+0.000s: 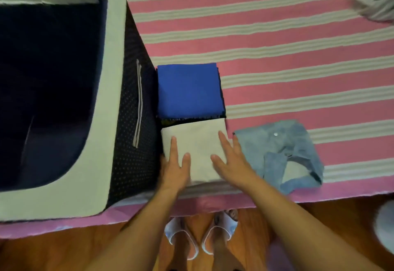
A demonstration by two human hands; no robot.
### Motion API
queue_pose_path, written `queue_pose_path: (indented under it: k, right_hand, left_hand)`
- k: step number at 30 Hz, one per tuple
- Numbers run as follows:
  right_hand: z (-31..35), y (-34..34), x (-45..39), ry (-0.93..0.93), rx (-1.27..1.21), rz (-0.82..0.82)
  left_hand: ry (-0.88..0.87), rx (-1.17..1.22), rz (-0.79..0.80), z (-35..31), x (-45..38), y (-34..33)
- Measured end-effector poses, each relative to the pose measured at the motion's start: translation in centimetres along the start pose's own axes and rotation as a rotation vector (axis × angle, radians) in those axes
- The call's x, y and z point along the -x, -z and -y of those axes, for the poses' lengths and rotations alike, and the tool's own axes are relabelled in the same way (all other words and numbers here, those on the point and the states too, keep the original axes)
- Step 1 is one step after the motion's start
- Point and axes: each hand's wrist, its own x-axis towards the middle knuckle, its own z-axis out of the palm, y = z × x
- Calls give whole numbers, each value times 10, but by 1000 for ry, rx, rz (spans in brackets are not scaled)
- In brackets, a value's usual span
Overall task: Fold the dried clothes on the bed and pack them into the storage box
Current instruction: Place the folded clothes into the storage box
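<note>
Both hands (177,164) (230,160) flat on beige fold (196,140) | storage box (115,79) left | denim shorts (283,149) right

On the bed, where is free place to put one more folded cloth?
Free: the striped sheet beyond the blue folded cloth and light-blue shorts. Crowded: the near edge, where storage box, beige folded cloth under both hands and shorts lie side by side.

Striped bed (277,25) bears storage box (115,100), folded clothes (188,91), jeans (277,153).
</note>
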Motion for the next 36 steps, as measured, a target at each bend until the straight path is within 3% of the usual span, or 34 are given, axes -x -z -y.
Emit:
queue_pose_path:
  k: [5,8,12,15,22,26,31,36]
  right_hand:
    - [-41,-26,-36,104,-50,35]
    - [-46,-28,-29,128,-157,77]
    - [-44,-14,-34,131,-272,137]
    - [-49,-12,-36,99,-348,95]
    - [-36,-14,-31,64,-460,19]
    - [-17,9,38,87,-564,-53]
    - [32,93,184,62,-593,-232]
    - [129,162,250,252,-523,-371]
  left_hand:
    - [-103,-11,-75,36,-28,-31]
    - [-180,128,-53,45,-28,-31]
    - [-161,280,18,42,-36,-21]
    - [-167,364,12,41,-27,-27]
    - [-114,290,-28,31,-21,-25]
    - [-170,247,-2,3,40,2]
    - [-321,270,96,-72,171,50]
    - [-514,289,49,-141,227,146]
